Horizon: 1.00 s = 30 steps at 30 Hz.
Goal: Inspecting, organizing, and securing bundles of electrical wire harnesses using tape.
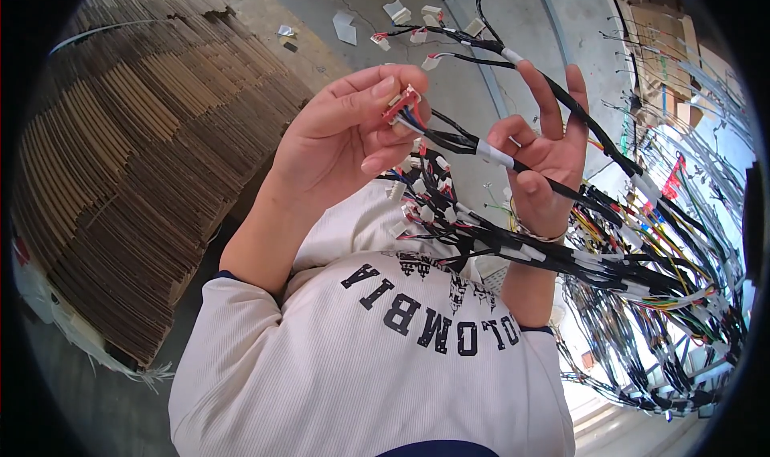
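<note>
Between the thumb and fingers of my left hand (341, 128) is a red connector (403, 104) with red, blue, black and white wires coming out of it. From there a black-sleeved wiring harness (457, 142) with white tape bands runs to my right hand (553, 156). My right thumb and index finger close around this branch, while other fingers stretch upward. Another black branch (577, 112) passes behind those raised fingers and ends in several white and red connectors (431, 61) at the top. Below my hands, a thick bundle (513, 244) of branches carries several white connectors (417, 188).
A tall stack of flat brown cardboard (144, 136) stands at the left. Many more harnesses (674, 296) hang on the right side. Behind are a grey metal frame (489, 80) on the floor, paper scraps (345, 28) and cardboard boxes (662, 40).
</note>
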Available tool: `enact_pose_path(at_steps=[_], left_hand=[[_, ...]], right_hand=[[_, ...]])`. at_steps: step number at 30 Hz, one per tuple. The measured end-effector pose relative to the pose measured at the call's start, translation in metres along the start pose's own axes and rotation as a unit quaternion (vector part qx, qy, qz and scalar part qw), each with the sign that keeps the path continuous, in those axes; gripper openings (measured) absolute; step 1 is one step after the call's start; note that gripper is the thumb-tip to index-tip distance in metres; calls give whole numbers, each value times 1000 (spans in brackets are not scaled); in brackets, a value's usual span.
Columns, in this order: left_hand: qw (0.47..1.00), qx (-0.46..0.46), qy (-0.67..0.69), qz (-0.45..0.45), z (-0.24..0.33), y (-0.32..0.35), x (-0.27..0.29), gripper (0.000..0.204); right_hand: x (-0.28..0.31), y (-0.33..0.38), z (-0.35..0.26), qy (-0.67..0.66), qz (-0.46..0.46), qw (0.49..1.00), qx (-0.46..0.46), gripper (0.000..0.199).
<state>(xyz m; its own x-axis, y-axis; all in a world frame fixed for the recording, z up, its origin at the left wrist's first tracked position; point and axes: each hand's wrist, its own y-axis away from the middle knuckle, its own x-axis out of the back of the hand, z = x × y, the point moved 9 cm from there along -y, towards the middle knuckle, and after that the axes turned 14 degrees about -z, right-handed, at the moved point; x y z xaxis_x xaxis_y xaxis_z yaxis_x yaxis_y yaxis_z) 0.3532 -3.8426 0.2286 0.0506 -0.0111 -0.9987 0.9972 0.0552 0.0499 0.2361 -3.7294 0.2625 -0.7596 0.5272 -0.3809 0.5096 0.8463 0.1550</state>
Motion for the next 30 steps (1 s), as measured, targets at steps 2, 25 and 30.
enact_pose_path(at_steps=[2,25,30], left_hand=[[998,-15,-52,12,8,0,-2,30],[997,-39,-62,14,40,-2,11,17],[997,-67,-38,-21,41,-2,-21,16]], right_hand=[[-1,-1,1,-14,-1,1000,-1,120],[-11,9,2,-105,-68,992,18,124],[-18,11,0,-61,15,998,-32,131]])
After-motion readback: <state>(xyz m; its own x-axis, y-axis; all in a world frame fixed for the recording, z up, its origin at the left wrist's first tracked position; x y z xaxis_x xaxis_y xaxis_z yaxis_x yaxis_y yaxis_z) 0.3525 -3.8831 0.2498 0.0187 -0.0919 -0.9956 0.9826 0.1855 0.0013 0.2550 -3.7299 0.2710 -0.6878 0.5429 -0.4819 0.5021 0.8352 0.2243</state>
